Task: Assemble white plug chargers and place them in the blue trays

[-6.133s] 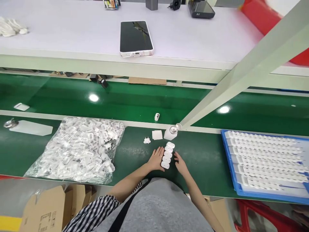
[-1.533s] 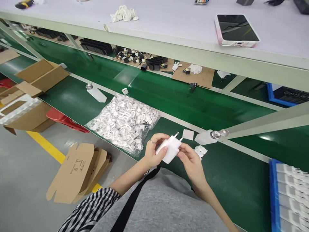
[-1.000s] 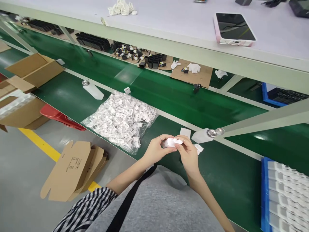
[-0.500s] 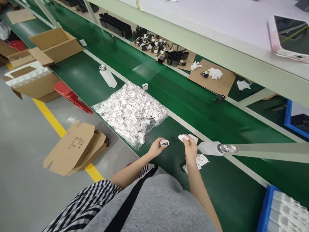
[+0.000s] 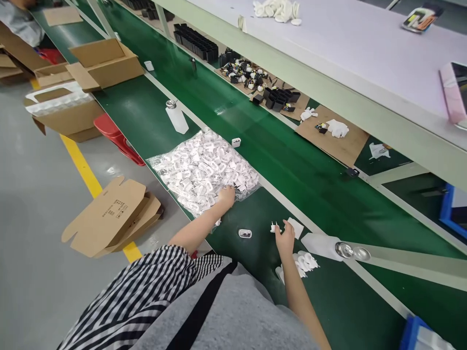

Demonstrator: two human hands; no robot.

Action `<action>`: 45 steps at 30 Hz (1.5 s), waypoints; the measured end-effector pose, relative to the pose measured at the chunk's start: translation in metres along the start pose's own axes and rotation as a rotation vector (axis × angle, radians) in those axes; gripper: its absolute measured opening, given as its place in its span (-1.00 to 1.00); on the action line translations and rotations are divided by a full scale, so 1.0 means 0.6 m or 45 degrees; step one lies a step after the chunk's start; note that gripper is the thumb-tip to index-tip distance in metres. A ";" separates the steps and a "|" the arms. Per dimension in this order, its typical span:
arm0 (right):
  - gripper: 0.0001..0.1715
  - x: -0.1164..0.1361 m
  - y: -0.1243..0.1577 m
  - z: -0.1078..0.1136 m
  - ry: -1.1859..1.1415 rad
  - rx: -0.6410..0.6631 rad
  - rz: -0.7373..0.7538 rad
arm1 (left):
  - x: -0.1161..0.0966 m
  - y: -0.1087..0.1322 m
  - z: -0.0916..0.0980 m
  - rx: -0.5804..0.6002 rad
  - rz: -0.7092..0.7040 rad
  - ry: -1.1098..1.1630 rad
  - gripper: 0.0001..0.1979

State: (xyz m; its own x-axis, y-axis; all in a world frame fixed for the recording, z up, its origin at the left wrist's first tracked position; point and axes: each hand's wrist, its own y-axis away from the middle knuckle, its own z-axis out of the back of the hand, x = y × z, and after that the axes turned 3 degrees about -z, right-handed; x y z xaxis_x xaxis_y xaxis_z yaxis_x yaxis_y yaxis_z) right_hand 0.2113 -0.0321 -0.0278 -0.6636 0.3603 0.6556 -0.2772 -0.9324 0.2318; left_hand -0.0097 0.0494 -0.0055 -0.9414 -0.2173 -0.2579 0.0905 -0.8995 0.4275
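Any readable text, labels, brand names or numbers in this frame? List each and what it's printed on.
None can be read.
Flattened cardboard box on the floor: small dark print and symbols, too small to read.
Colourful item on the upper shelf: markings blurred.
White chargers in the plastic bag under the left hand: no legible marking.
Single charger on the belt: none visible.
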 end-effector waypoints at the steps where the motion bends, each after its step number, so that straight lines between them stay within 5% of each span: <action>1: -0.47 0.001 0.005 0.000 -0.017 0.020 0.031 | 0.000 -0.010 0.010 0.015 -0.008 0.010 -0.67; 7: -0.57 0.021 0.048 -0.002 -0.141 0.189 0.220 | -0.003 0.027 0.027 0.200 -0.301 0.216 -0.78; 10: -0.59 0.041 0.068 -0.004 -0.198 0.354 0.500 | -0.016 0.072 0.006 0.489 -0.471 0.504 -0.81; 13: -0.68 0.052 0.082 -0.010 -0.127 0.379 0.753 | -0.028 0.105 -0.029 0.656 -0.442 0.831 -0.80; 19: -0.68 0.027 0.087 -0.047 0.086 0.274 0.778 | 0.001 0.129 -0.079 0.348 -0.274 0.711 -0.71; 24: -0.72 0.012 0.083 -0.071 0.161 0.319 0.747 | 0.018 0.152 -0.107 0.242 -0.381 0.513 -0.45; 30: -0.75 0.015 0.075 -0.068 0.229 0.423 0.745 | 0.003 0.172 -0.134 0.153 -0.458 0.383 -0.72; 41: -0.65 0.018 0.077 -0.071 0.413 0.571 0.588 | -0.004 0.171 -0.123 0.205 -0.456 0.180 -0.65; 45: -0.66 0.044 0.067 -0.070 0.548 0.627 0.465 | -0.023 0.156 -0.101 0.304 -0.415 0.065 -0.77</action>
State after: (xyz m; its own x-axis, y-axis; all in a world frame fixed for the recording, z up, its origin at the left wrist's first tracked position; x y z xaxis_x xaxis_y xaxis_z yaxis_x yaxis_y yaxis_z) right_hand 0.1534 -0.0587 -0.0313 -0.8951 -0.0899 0.4367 0.2888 -0.8631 0.4144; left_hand 0.0315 -0.0550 -0.0146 -0.8905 0.0403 -0.4533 -0.2932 -0.8126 0.5037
